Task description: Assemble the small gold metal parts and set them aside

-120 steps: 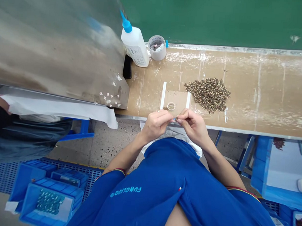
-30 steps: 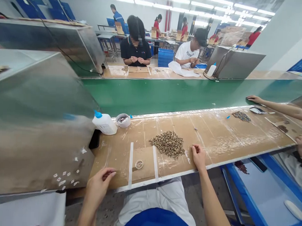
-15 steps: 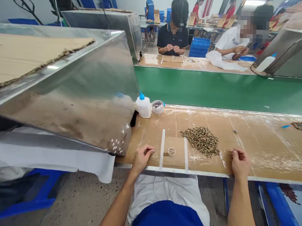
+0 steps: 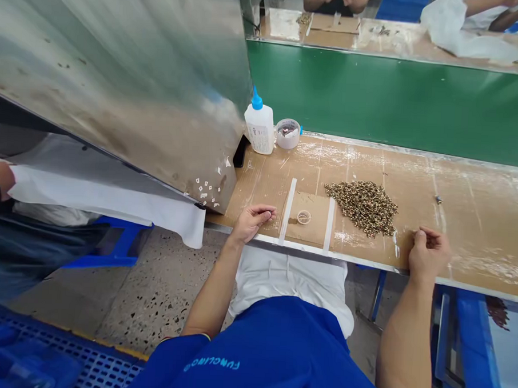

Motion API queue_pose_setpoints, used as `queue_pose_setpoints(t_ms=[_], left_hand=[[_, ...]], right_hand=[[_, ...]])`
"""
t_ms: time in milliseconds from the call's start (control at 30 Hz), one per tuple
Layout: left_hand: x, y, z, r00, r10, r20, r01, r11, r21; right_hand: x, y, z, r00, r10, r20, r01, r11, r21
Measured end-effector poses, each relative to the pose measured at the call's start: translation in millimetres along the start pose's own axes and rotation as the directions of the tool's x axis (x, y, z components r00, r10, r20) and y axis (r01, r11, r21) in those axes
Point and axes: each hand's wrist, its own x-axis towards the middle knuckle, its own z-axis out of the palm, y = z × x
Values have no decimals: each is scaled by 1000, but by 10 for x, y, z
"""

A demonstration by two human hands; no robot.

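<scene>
Holding the left hand (image 4: 250,222) low at the front of the bench (image 4: 374,253), just left of the left white strip (image 4: 287,211), with thumb and fingers drawn close together and tips aimed right, toward the small round cup (image 4: 303,223). Cannot tell about any tiny thing between those tips. Holding the right hand (image 4: 428,253) well apart from it, near the front edge, with fingers loosely curled in and thumb close to the forefinger. Cannot tell about the inside of that curl either.

Seeing the pile of small gold-and-dark pieces (image 4: 363,208) on the bench between both hands, with its long axis on a slant: narrower end pointing far left, broader end near right. Too jumbled for reading any single piece's direction. Seeing one bluish piece (image 4: 439,199) lying apart, beyond the right hand, too small for telling its ends. Finding the cup open side up on the cardboard pad (image 4: 311,236), between the left white strip and the right white strip (image 4: 329,225), both running from near edge toward far side.
</scene>
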Motion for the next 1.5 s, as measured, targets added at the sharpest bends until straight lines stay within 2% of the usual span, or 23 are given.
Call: queue_pose_setpoints(t_ms=[133,333,467,633,733,833,967,1067,1133,1200,1267,1333,1400,1500], left_hand=[[-10,-27,-26,999,-29,36,31,999,-33],[20,-94,-59,995,59,82,-59,998,-4],[53,-97,-100,992,55,113,-62,997,54],[43,-83,-58,989,82,121,-95,990,107],[7,-97,33,982,145,125,-168,965,201],[-42,-120,122,969,212,125,-243,902,356],[-110,-158,181,971,209,116,-239,851,467],[-161,-208,215,966,210,152,-258,842,474],[-196,-246,253,957,218,193,-285,832,475],[-225,-272,298,952,213,221,-297,818,493],[-239,-274,338,944,218,247,-321,782,535],[-233,-253,363,923,251,293,-380,722,578],[-213,-219,373,896,291,335,-441,671,596],[-178,-173,368,883,318,345,-468,656,592]], right_hand=[[-8,-36,-9,1000,8,-9,-7,1000,29],[-82,-65,-49,1000,23,-6,-23,1000,14],[-149,-82,-75,999,6,-38,-7,1000,-12],[-168,-74,-84,1000,7,0,-7,1000,-28],[-155,-54,-78,1000,-16,2,16,1000,0],[-171,-74,-69,999,-36,-21,37,999,37],[-366,-227,-17,995,-95,-37,97,993,64],[-689,-399,110,981,-175,79,165,980,114],[-939,-504,249,929,-244,279,201,964,173],[-1157,-587,423,820,-277,500,170,953,251],[-1309,-645,607,722,-277,634,86,945,315],[-1385,-685,766,655,-277,703,27,939,344],[-1400,-721,874,621,-288,729,24,937,349],[-1370,-788,941,635,-352,688,116,924,365]])
